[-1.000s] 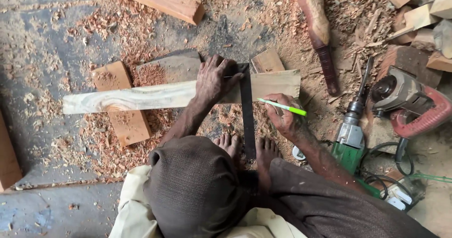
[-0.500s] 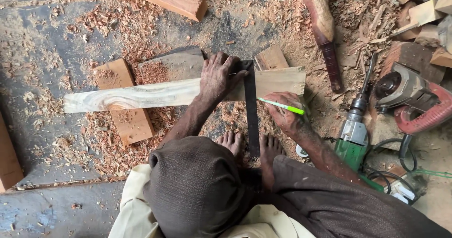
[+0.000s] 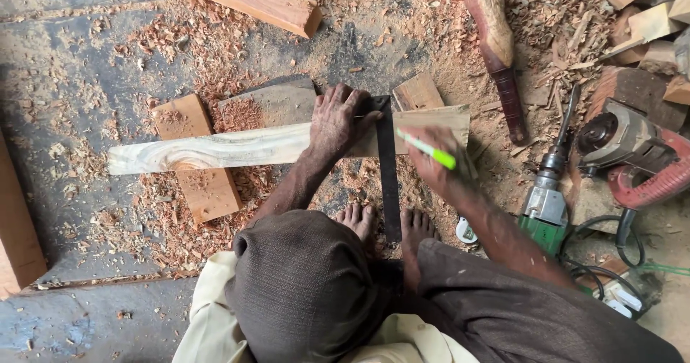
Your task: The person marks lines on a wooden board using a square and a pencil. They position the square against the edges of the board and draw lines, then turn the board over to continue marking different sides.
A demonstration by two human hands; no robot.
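A long pale plank (image 3: 215, 147) lies across two wooden blocks on the sawdust-strewn floor. My left hand (image 3: 338, 118) presses flat on the plank and on the head of a dark metal try square (image 3: 388, 183), whose blade runs across the plank toward my bare feet (image 3: 388, 223). Just right of the blade, my right hand (image 3: 435, 158) holds a green pen (image 3: 428, 149) with its tip over the plank's right end.
A reddish block (image 3: 198, 169) and a grey slab (image 3: 277, 100) support the plank. A green electric drill (image 3: 550, 198), a red power tool (image 3: 632, 158) and cables lie at right. A wooden beam (image 3: 251, 0), a dark-handled tool (image 3: 496, 47) and offcuts (image 3: 647, 18) lie beyond.
My right hand has brought the pen up and slightly left, from below the plank's edge onto the plank beside the square's blade. My left hand stays pressed in place.
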